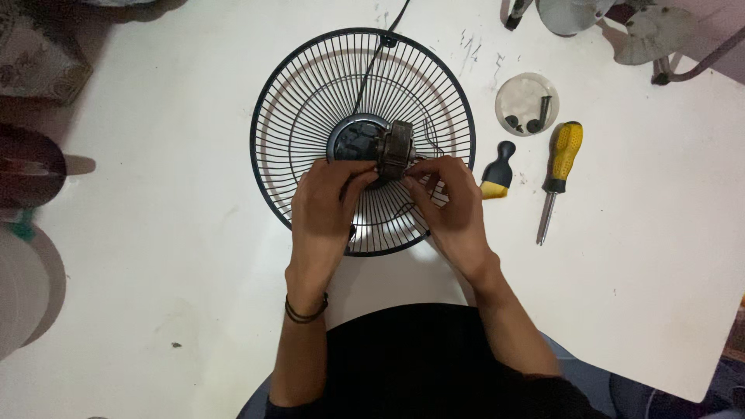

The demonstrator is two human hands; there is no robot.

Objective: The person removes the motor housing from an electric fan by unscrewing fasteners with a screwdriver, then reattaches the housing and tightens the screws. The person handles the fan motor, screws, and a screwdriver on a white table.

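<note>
A black wire fan guard [310, 93] lies flat on the white table [155, 233]. At its centre sits a dark fan motor [394, 147] next to a round grey hub [353, 136]. My left hand [326, 206] grips the motor from the left side. My right hand [446, 206] pinches at the motor's right side, fingertips touching it and thin wires there. A black cable [372, 62] runs from the hub across the guard to the table's far edge.
Right of the guard lie a yellow-and-black screwdriver [560, 167], a short black-and-yellow tool [498, 171] and a small round dish [526, 102] holding dark screws. Fan parts [652, 31] sit at the far right corner. A dark round object [27, 167] is at the left edge.
</note>
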